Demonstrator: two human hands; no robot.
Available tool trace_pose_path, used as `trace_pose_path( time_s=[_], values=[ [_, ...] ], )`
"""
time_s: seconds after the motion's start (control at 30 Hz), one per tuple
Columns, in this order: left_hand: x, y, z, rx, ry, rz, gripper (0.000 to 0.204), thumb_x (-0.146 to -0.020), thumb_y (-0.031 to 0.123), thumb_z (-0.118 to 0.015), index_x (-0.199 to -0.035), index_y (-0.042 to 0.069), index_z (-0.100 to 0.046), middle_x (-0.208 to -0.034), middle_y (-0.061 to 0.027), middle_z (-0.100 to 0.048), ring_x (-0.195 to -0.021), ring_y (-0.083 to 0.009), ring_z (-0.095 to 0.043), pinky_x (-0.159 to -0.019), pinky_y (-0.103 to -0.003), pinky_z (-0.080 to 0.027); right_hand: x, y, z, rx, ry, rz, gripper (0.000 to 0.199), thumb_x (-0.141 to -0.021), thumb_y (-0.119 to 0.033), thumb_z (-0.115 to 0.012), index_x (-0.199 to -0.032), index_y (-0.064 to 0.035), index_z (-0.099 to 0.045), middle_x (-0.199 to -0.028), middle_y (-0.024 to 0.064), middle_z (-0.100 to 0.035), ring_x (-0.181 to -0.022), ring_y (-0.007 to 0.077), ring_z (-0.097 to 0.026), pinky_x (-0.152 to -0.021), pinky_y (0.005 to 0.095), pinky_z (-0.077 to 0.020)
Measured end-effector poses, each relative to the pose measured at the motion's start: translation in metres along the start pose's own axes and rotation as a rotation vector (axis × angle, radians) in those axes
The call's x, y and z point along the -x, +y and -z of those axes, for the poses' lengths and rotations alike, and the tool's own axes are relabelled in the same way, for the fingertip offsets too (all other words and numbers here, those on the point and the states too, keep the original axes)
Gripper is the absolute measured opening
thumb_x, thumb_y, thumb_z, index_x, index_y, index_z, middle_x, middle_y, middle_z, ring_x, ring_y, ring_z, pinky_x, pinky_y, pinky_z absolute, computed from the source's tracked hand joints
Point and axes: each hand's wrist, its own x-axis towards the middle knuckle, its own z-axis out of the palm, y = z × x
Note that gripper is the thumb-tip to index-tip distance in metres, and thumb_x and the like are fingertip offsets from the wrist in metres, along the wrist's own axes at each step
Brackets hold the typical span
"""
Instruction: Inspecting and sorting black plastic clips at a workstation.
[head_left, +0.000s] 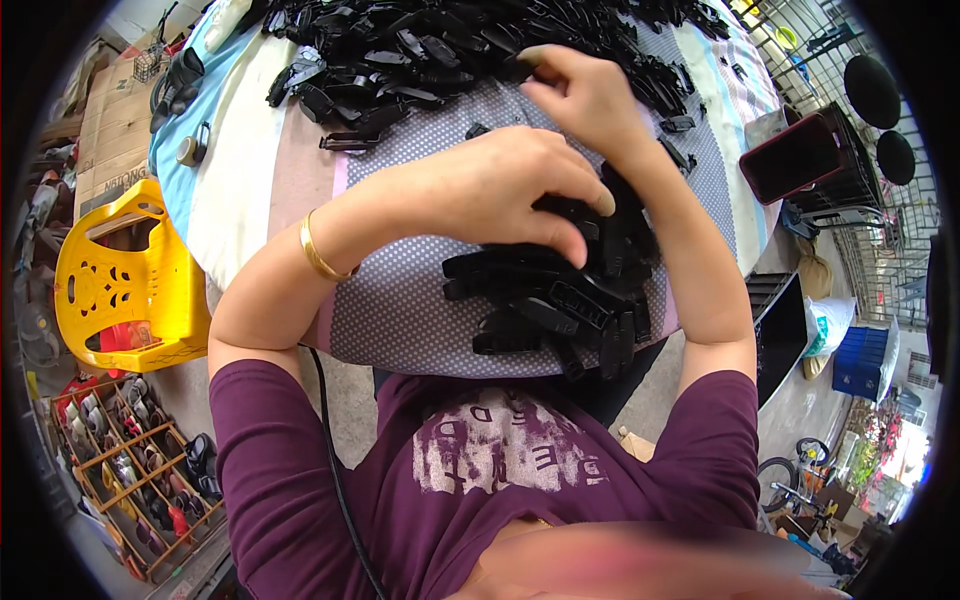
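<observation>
A large heap of small black plastic pieces point(420, 60) spreads over the far part of the cloth-covered table point(400, 290). My right hand point(590, 95) reaches to the near edge of this heap, its thumb and forefinger curled around a black piece point(513, 69) there. Closer to me lies a smaller pile of longer black plastic pieces point(560, 305). Over that pile's far side is my left hand point(510, 185), with thumb and forefinger apart and black pieces showing between and below them. Its other fingers are hidden behind the back of the hand.
Left of the table stands a yellow plastic chair point(130, 285), with a shoe rack point(140, 470) below it. A phone point(795, 158) is propped at the table's right edge. A round container point(190, 148) sits on the cloth at left. A black cable point(335, 450) hangs near my left arm.
</observation>
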Motion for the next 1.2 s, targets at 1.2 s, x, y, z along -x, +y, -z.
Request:
trace_pose_path(
  time_s=[1.2],
  values=[
    [0.002, -0.052, 0.013, 0.445, 0.779, 0.343, 0.026, -0.078, 0.006, -0.067, -0.101, -0.002, -0.06, -0.091, -0.0076, -0.064, -0.081, -0.0108, -0.062, -0.074, -0.02, -0.05, 0.007, -0.011, 0.024, -0.679, -0.007, -0.116, 0.026, -0.089, -0.012, -0.053, -0.112, -0.0015, -0.058, -0.086, 0.0053, -0.065, -0.077, 0.0113, -0.063, -0.065, 0.0213, -0.0506]
  ],
)
